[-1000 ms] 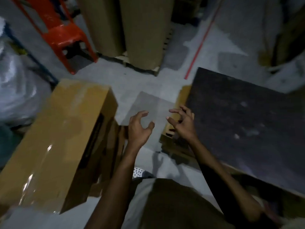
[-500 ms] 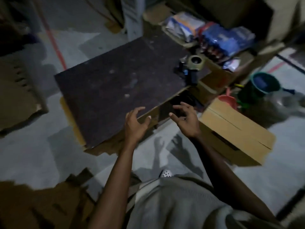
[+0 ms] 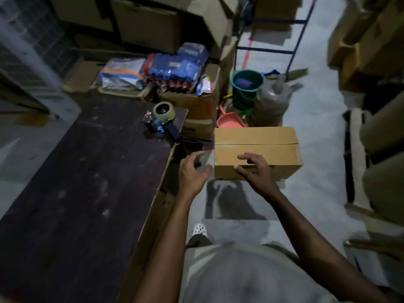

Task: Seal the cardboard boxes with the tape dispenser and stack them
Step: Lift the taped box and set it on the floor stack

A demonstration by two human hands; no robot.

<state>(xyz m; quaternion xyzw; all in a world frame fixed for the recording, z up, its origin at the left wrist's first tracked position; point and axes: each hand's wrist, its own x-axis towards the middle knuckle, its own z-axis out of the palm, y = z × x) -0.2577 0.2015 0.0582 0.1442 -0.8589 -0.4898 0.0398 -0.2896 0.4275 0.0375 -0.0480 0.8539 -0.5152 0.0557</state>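
Head view: a closed brown cardboard box (image 3: 262, 138) sits on the grey floor (image 3: 317, 193), at 3 o'clock from the dark wooden worktop (image 3: 87, 182). The right hand (image 3: 255, 171) hovers over the box's near edge and the left hand (image 3: 192, 171) is just beside the box. The fingers (image 3: 244, 157) of both are spread and hold nothing. A tape dispenser with a tan roll (image 3: 162, 119) lies on the worktop's far corner, at 11 o'clock from the left hand.

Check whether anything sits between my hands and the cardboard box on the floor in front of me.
Nothing visible does. The right hand is over the near edge of the cardboard box, the left hand just left of it, both empty. The tape dispenser lies aside on the dark board.
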